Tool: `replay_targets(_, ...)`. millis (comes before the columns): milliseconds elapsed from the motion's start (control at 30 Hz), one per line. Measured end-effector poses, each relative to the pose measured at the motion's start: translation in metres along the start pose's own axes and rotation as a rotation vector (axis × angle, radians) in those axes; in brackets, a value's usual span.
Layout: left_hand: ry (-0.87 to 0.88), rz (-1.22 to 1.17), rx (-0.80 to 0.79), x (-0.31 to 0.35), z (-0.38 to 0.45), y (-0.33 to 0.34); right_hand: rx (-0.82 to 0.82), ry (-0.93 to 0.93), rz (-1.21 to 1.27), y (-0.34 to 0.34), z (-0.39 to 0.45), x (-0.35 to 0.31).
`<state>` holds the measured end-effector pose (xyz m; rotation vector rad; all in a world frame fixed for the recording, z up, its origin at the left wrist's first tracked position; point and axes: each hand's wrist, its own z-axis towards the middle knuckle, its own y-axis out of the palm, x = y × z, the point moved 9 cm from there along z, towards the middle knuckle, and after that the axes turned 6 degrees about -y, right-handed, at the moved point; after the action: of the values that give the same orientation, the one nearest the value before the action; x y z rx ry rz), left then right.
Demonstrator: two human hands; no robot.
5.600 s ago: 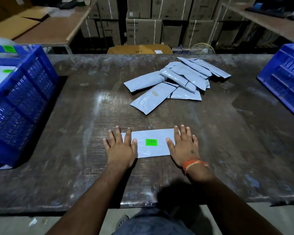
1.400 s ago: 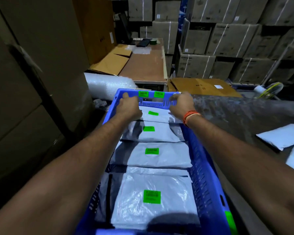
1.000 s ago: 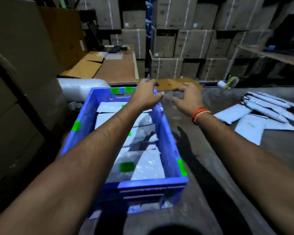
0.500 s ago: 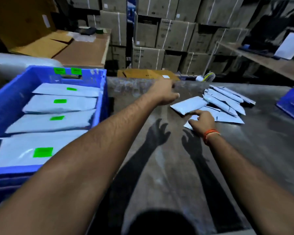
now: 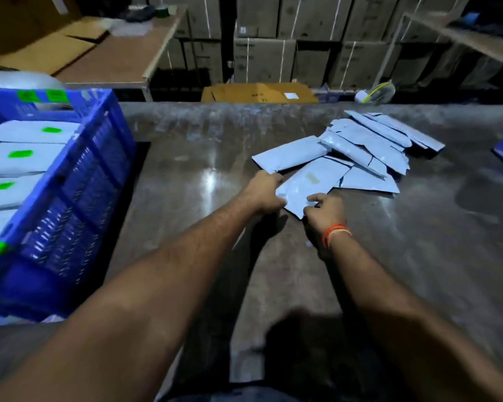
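The nearest grey poly mailer (image 5: 314, 181) lies flat on the table (image 5: 186, 169), at the near edge of the pile (image 5: 369, 140). Its long axis runs from the fingers away and to the right. Both hands are at its near end, equally close. The left hand (image 5: 266, 194) curls its fingers on its left edge, and the right hand (image 5: 325, 211) pinches the near corner. The pile has about seven overlapping mailers, though I cannot count them exactly. The blue crate (image 5: 84, 175) on the left shows four labelled packets (image 5: 21, 166).
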<state>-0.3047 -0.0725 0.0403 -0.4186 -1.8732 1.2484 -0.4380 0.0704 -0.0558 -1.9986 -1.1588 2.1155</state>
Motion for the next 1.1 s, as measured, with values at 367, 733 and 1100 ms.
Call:
replay_targets(367,-0.058,-0.051,0.064,-0.023,0.001,0.058,-0.193,0.163,0.562,0.016,-0.027,-0.037)
replay_targets(733,0.014,0.090,0.201,-0.039,0.003,0.048,-0.054,-0.247,-0.205,-0.004,-0.008,-0.037)
replay_targets(1100,-0.075,0.265,-0.016,-0.030,0.040,0.076,-0.116,-0.343,-0.696,-0.017,-0.001,-0.025)
